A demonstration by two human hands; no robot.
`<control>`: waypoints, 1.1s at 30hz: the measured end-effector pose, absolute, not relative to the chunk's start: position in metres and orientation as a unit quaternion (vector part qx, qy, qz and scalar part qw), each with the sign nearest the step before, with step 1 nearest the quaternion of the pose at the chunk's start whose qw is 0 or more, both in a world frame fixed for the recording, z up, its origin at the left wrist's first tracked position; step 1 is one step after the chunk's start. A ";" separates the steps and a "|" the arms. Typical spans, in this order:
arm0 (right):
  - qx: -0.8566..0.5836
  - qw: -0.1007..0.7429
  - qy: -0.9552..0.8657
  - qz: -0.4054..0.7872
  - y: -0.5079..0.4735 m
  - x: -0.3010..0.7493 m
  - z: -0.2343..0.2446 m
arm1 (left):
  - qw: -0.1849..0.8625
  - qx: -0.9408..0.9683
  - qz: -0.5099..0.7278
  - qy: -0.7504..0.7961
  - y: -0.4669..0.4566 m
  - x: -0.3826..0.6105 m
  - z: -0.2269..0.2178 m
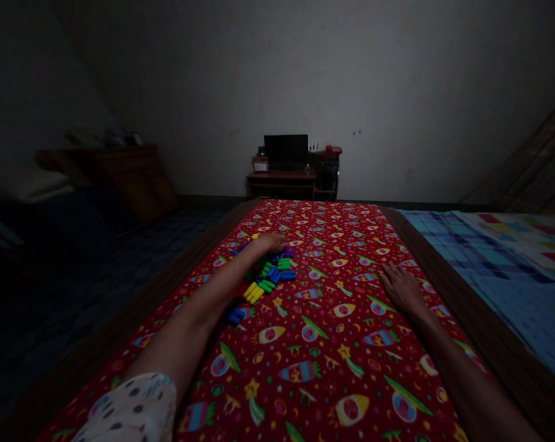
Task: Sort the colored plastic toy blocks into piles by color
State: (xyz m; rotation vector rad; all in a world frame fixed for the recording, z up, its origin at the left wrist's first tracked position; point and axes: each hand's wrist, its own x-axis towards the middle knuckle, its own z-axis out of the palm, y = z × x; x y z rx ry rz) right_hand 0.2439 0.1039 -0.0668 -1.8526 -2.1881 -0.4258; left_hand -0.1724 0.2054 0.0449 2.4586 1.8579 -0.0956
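My left hand (274, 242) reaches palm down over the far part of a small heap of coloured plastic toy pieces with paired, rounded prongs. Its fingers look apart and slightly bent, beside a purple piece (287, 252); the pieces under the palm are hidden. Nearer to me lie green pieces (283, 264), blue pieces (288, 275) and a yellow piece (253, 293). One blue piece (236, 315) lies separately beside my left forearm. My right hand (401, 288) rests flat on the red patterned cloth (323, 331), fingers stretched out, holding nothing.
The cloth covers a long table with dark brown side edges (436, 270). Beyond its far end stands a desk (282, 175) with a black monitor (285, 151). A blue checked bedspread (471, 258) is at the right, a wooden cabinet (130, 181) at the left.
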 end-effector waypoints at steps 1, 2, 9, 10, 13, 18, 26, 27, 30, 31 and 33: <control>-0.637 0.122 -0.747 -0.146 0.104 0.244 -0.067 | 0.043 0.799 -0.028 0.599 0.202 -0.178 0.049; -0.638 0.123 -0.746 -0.147 0.104 0.244 -0.068 | 0.055 0.801 -0.022 0.595 0.197 -0.183 0.054; -0.632 0.107 -0.752 -0.155 0.104 0.244 -0.065 | 0.074 0.792 0.094 0.599 0.141 -0.245 0.070; -0.633 0.106 -0.751 -0.155 0.104 0.244 -0.065 | 0.075 0.776 0.150 0.608 0.131 -0.257 0.066; -0.631 0.103 -0.752 -0.163 0.105 0.246 -0.066 | 0.082 0.711 0.292 0.635 0.100 -0.292 0.038; -0.605 0.093 -0.771 -0.174 0.106 0.250 -0.068 | 0.137 0.656 0.334 0.663 0.053 -0.318 -0.025; -0.625 0.117 -0.754 -0.164 0.106 0.248 -0.068 | 0.135 0.636 0.411 0.639 0.060 -0.274 -0.033; -0.626 0.121 -0.753 -0.162 0.106 0.248 -0.069 | 0.132 0.630 0.427 0.635 0.065 -0.274 -0.029; -0.616 0.117 -0.762 -0.166 0.108 0.250 -0.071 | 0.144 0.586 0.464 0.648 0.079 -0.284 -0.017; -0.616 0.115 -0.761 -0.168 0.108 0.250 -0.071 | 0.155 0.573 0.467 0.655 0.084 -0.289 -0.013; -0.617 0.111 -0.760 -0.171 0.108 0.251 -0.071 | 0.178 0.561 0.461 0.664 0.095 -0.294 -0.008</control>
